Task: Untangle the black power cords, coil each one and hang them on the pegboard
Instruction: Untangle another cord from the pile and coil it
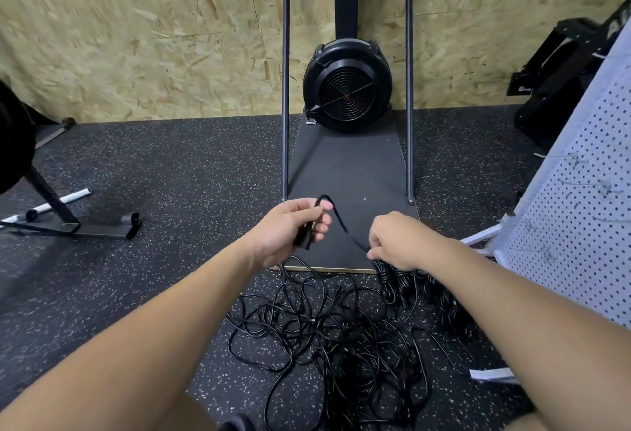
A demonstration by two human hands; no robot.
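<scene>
Black power cords [327, 338] lie in a loose tangle on the speckled rubber floor [170, 164], just in front of the near edge of the fan machine's dark base plate [345, 171]. One cord is lifted clear: left hand [290, 225] has fingers curled round its plug end, with a short loop standing above the thumb; right hand [392, 239] pinches the same cord further along, and below it hangs a bundle of several turns [389, 277], apparently a coil in progress.

Judgement: step in hand is finishing that coil. Keep turns equal, feed slack from the left hand without dragging the pile, and let the cord roll between the fingers so twist does not build up. Free tail first if it snags in the heap.

Pegboard [580, 191] stands at right, white, tilted, with wire hooks; none appears to carry a cord yet.

Containers: none in view; cords rest directly on the floor.
</scene>
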